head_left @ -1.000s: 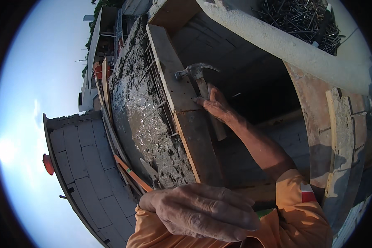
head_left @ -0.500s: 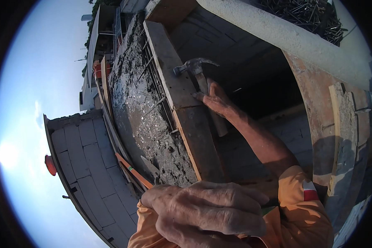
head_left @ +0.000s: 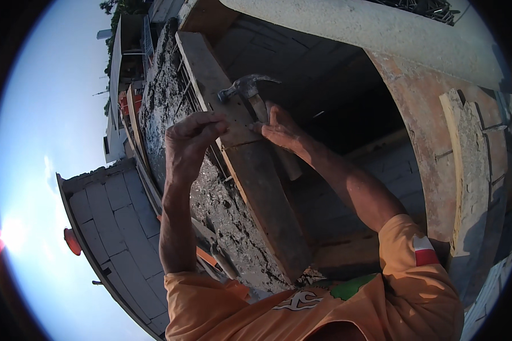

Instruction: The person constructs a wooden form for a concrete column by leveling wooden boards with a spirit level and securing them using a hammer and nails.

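Observation:
My right hand (head_left: 283, 131) grips the wooden handle of a claw hammer (head_left: 248, 87) around its upper part. The metal head lies over a long wooden board (head_left: 263, 187), its striking face toward the left and its claw toward the right. My left hand (head_left: 189, 139) is raised at the board's left edge, thumb and fingers pinched together close to the board's surface. Whatever is between those fingertips is too small to make out. Wet grey concrete (head_left: 219, 213) runs along the left side of the board, partly behind my left forearm.
Thin steel bars (head_left: 186, 85) stick out between board and concrete. A dark hollow (head_left: 347, 108) opens right of the board. A block wall (head_left: 116, 207) stands at left, and a rough plank (head_left: 466, 170) leans at far right. A pale beam (head_left: 324, 25) crosses the top.
My left hand has moved from low in front of me up and forward to the board, fingers pinched. My right hand keeps its hold on the hammer. The view has shifted slightly.

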The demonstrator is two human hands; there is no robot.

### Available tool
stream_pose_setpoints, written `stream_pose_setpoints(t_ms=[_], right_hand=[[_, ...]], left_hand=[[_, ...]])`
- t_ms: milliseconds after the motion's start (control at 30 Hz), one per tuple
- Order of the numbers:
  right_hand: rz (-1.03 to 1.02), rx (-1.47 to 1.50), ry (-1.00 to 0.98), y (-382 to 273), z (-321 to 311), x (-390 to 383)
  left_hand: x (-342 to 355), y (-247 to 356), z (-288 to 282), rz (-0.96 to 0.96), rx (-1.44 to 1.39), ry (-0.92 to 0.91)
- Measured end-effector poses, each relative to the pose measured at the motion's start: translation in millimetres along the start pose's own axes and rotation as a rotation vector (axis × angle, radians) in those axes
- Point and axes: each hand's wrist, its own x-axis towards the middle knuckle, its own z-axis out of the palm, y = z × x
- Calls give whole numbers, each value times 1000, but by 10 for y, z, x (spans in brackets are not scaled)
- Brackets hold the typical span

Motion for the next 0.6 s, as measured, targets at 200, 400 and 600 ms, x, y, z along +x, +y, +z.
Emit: stream_pose_setpoints(t_ms=[200, 400, 600], right_hand=[[-10, 33, -46, 249, -48, 66], [76, -90, -34, -206, 38, 9], [-64, 8, 67, 501, 0, 186]], left_hand=[[86, -16, -75, 45, -210, -206], [195, -165, -63, -80, -121, -131], [516, -105, 397, 287, 487, -280]])
